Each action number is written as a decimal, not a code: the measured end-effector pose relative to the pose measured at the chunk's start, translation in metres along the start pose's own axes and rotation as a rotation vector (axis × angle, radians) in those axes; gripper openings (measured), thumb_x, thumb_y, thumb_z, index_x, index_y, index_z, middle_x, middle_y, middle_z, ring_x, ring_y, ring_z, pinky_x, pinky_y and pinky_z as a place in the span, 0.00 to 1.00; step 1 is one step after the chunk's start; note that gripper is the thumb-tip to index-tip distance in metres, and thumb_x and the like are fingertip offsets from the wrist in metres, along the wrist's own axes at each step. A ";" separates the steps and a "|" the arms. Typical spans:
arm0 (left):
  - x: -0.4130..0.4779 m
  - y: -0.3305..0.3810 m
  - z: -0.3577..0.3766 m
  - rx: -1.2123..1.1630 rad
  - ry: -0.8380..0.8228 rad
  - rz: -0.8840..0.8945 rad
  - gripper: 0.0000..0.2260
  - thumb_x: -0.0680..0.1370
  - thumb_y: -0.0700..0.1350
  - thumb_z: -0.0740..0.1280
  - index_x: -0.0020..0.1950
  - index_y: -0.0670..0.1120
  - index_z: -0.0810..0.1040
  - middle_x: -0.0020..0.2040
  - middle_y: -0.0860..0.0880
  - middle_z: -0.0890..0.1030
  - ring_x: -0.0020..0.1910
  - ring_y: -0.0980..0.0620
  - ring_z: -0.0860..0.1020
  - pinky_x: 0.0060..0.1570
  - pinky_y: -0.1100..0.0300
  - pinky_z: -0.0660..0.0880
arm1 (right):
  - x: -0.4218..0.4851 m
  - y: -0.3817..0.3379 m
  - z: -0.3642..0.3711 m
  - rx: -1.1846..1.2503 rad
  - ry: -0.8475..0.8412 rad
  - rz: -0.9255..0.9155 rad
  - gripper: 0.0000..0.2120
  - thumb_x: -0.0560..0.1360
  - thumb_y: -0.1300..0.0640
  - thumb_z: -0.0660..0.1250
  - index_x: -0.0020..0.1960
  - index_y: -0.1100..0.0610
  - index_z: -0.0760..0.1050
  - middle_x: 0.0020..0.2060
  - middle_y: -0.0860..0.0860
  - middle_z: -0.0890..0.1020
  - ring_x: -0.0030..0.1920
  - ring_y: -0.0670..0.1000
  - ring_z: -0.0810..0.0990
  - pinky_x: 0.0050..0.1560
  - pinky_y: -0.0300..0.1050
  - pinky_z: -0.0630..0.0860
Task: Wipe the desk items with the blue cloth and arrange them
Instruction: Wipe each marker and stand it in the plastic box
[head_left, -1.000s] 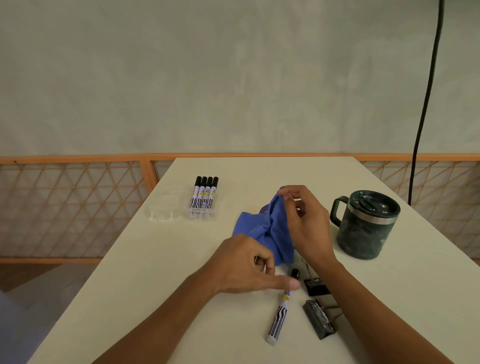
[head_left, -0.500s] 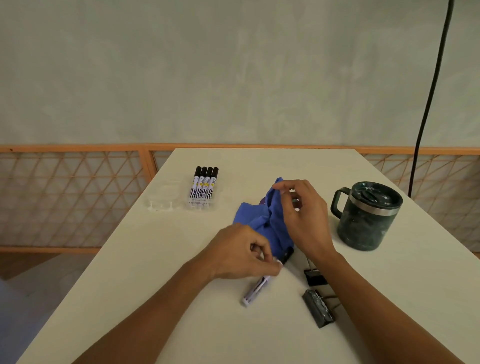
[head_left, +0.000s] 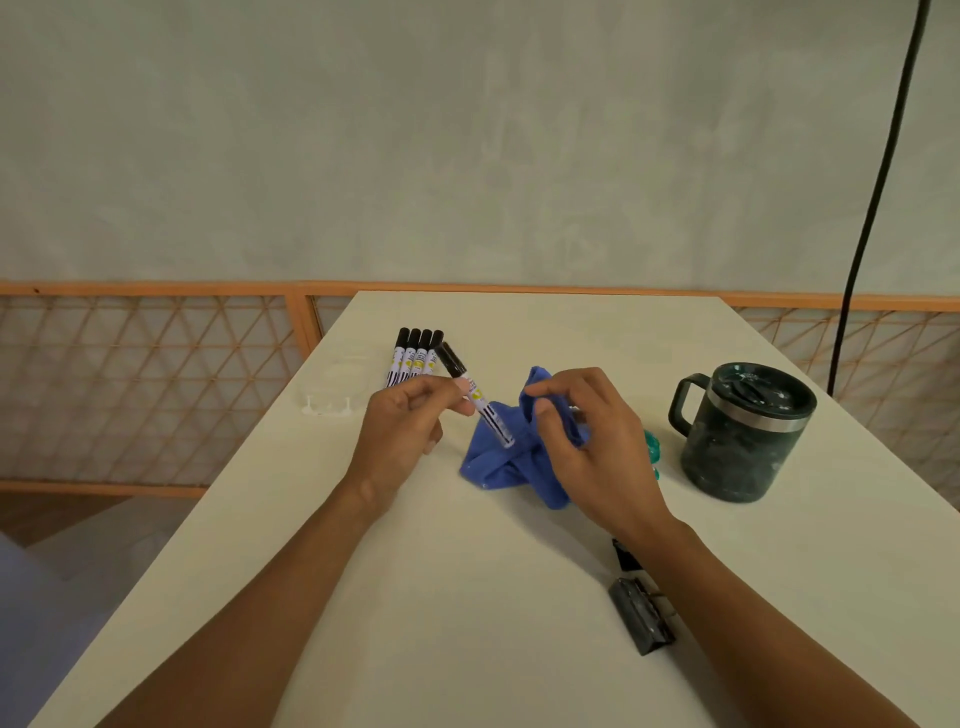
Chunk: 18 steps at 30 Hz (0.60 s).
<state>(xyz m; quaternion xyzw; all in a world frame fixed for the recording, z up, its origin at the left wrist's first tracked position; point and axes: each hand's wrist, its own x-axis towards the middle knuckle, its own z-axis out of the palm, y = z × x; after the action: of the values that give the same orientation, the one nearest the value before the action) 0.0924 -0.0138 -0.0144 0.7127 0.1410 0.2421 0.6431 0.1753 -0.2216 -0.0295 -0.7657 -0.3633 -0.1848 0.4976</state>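
My left hand (head_left: 402, 434) pinches a white marker with a black cap (head_left: 475, 397), lifted off the table and tilted, its lower end against the blue cloth (head_left: 498, 457). My right hand (head_left: 587, 441) grips that crumpled cloth, which partly rests on the white table (head_left: 415, 597). Several more black-capped markers (head_left: 413, 358) lie side by side at the far left. Two black binder clips (head_left: 641, 613) lie near my right forearm. A dark green lidded mug (head_left: 743, 431) stands on the right.
A clear plastic case (head_left: 337, 389) sits by the table's left edge. Something teal (head_left: 652, 452) peeks out behind my right hand. An orange lattice railing (head_left: 145, 384) runs behind the table and a black cable (head_left: 872, 208) hangs at the right.
My left hand picked the marker up from the near table and carried it up and away to the cloth. My right hand kept hold of the cloth.
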 end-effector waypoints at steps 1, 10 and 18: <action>0.001 0.000 0.000 -0.012 0.018 -0.009 0.11 0.83 0.49 0.72 0.52 0.42 0.87 0.49 0.49 0.89 0.28 0.52 0.66 0.33 0.65 0.68 | -0.001 -0.001 0.001 -0.006 -0.019 -0.011 0.07 0.84 0.54 0.69 0.60 0.50 0.82 0.58 0.43 0.78 0.58 0.45 0.80 0.55 0.34 0.73; 0.004 -0.004 0.004 -0.136 0.002 -0.046 0.13 0.84 0.49 0.68 0.56 0.41 0.87 0.53 0.46 0.90 0.29 0.49 0.67 0.26 0.67 0.65 | -0.002 0.005 0.005 -0.089 -0.044 -0.030 0.13 0.80 0.47 0.76 0.63 0.48 0.82 0.60 0.42 0.75 0.58 0.43 0.79 0.57 0.38 0.76; 0.009 -0.006 -0.004 -0.150 -0.029 -0.058 0.13 0.83 0.52 0.69 0.59 0.46 0.88 0.55 0.48 0.89 0.28 0.50 0.70 0.28 0.60 0.59 | 0.002 0.006 0.001 -0.096 0.017 -0.038 0.11 0.82 0.49 0.72 0.62 0.51 0.84 0.59 0.43 0.79 0.54 0.44 0.80 0.54 0.35 0.76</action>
<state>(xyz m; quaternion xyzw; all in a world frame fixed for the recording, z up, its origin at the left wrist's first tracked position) 0.0991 -0.0052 -0.0182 0.6614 0.1336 0.2228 0.7036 0.1812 -0.2214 -0.0326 -0.7801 -0.3642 -0.2179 0.4596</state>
